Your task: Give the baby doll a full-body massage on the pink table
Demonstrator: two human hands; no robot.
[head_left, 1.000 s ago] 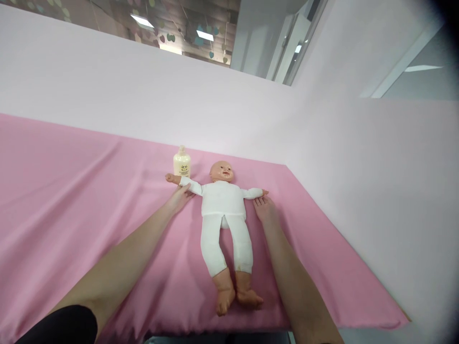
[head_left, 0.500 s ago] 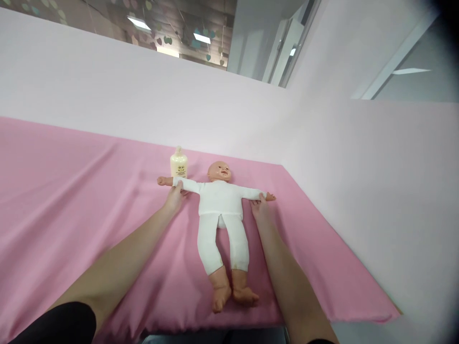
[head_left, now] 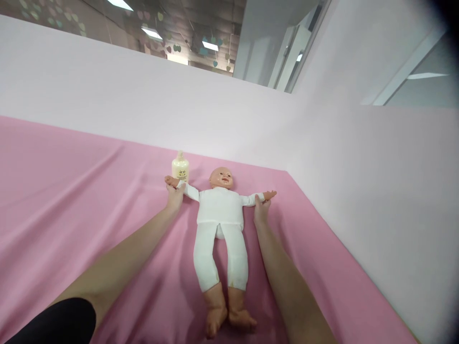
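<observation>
A baby doll [head_left: 220, 208] with a white cloth body lies on its back, arms stretched out to both sides and bare feet toward me. My left hand [head_left: 175, 197] is closed around the doll's forearm on the left, close to its wrist. On the other side my right hand [head_left: 262, 210] grips the doll's other forearm from below, thumb on top. Part of the fingers of both hands is hidden behind the doll's arms. Just behind the doll's left-side hand stands a cream-coloured pump bottle [head_left: 180, 168] with a printed face.
A pink padded sheet [head_left: 107, 200] with creases covers the surface under the doll. White walls [head_left: 201, 114] rise behind it and along the right. Above the back wall is a window [head_left: 172, 36] with heart decorations.
Both doll arms are bent a little more upward, and my hands have moved with them, still gripping. The view has shifted slightly, so the doll's feet sit lower in the picture.
</observation>
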